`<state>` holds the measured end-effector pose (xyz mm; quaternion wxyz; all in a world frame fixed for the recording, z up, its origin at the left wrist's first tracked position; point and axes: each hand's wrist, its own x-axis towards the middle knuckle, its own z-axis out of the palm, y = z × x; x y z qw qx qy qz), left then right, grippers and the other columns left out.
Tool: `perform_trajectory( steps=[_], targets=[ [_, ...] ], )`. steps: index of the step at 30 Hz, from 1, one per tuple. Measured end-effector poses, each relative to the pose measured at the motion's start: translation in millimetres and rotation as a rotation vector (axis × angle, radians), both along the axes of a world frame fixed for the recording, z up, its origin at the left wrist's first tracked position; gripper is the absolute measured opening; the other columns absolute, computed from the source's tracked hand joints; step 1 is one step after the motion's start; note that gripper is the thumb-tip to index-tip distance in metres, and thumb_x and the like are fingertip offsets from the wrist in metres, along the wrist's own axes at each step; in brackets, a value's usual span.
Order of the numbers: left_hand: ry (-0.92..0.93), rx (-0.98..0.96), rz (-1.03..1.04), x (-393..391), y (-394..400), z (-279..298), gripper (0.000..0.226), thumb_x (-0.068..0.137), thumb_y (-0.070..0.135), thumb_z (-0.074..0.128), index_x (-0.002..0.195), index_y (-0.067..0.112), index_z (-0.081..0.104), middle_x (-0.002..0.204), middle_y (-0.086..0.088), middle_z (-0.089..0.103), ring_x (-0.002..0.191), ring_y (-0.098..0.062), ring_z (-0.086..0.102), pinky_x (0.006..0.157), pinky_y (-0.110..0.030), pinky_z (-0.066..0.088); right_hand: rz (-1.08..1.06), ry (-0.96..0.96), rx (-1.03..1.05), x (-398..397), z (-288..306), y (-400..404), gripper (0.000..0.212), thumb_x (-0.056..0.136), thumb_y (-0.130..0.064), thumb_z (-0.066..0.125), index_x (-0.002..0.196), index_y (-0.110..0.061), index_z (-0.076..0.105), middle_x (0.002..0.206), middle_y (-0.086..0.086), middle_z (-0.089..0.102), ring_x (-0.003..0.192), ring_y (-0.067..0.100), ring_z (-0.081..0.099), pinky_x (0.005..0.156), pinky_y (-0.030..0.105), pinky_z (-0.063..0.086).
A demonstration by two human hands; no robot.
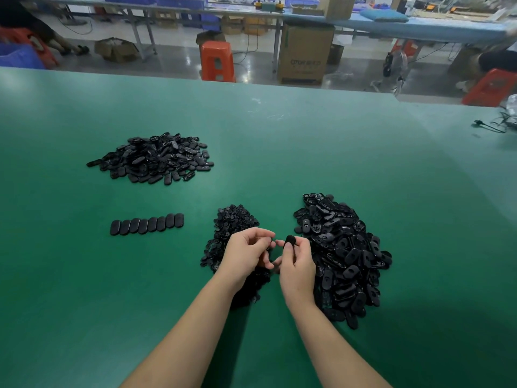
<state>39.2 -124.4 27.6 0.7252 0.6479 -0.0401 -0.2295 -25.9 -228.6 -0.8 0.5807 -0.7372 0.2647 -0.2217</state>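
Fingers of the right hand are pinching one black oval cap, thumb and fingertips closing around its lower part. The cap is sitting just right of the heap of small black parts and a little nearer the person, raised above the green table. Its long axis is standing close to upright, leaning slightly, with the one rounded end that is showing pointing up and away from the person; the other end is hiding behind the fingers. The left hand is hovering over the near right edge of that same heap, its curled fingers almost meeting the cap, thumb and forefinger coming together; whether they are gripping a small part I cannot tell. Three loose piles are lying on the table: the heap itself, a bigger pile of oval caps right of the heap, and a third pile of ovals left of the heap and farther away. Left of the heap, well apart from it, eight caps are lying in one row, side by side and touching, each long axis pointing away from the person while the row itself is running left to right, rising slightly toward the heap.
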Motion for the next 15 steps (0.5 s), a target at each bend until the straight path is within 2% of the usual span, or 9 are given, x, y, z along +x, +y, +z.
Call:
perform_trajectory(
  steps=[4,8,12,15],
  targets=[
    [0.003,0.0,0.004,0.9,2.1,2.2,0.006,0.099,0.002,0.059,0.1,0.001,0.065,0.085,-0.014,0.075,0.046,-0.02,0.057,0.051,-0.033,0.056,0.011,-0.016,-0.039,-2.3,1.3,0.5,0.012,0.1,-0.021,0.059,0.089,-0.025,0.057,0.078,-0.002,0.07,0.069,0.019,0.066,0.07,0.047,0.056],
    [-0.108,0.156,0.039,1.8,5.2,-1.2,0.009,0.094,0.008,0.068,0.089,0.013,0.074,0.06,-0.001,0.064,0.044,-0.014,0.05,0.045,-0.026,0.047,0.017,-0.025,-0.08,-1.5,-0.9,-1.3,0.008,0.098,-0.022,0.065,0.092,-0.018,0.066,0.082,0.0,0.069,0.076,0.019,0.065,0.075,0.043,0.055],
    [-0.057,0.125,0.051,1.2,5.1,-4.9,0.005,0.093,0.006,0.069,0.09,0.008,0.073,0.055,-0.006,0.057,0.04,-0.018,0.046,0.044,-0.027,0.044,0.053,-0.001,-0.013,-0.8,-2.3,-0.7,0.008,0.098,-0.019,0.066,0.094,-0.025,0.068,0.073,-0.004,0.071,0.058,0.009,0.063,0.065,0.045,0.059],
    [-0.003,0.089,0.051,-1.8,1.9,-5.9,0.002,0.092,0.002,0.068,0.092,0.002,0.071,0.06,-0.008,0.062,0.042,-0.017,0.05,0.046,-0.029,0.05,0.044,0.003,0.023,-0.8,-1.7,0.1,0.017,0.095,-0.016,0.068,0.094,-0.033,0.067,0.078,-0.007,0.073,0.056,0.009,0.066,0.066,0.045,0.061]
  ],
)
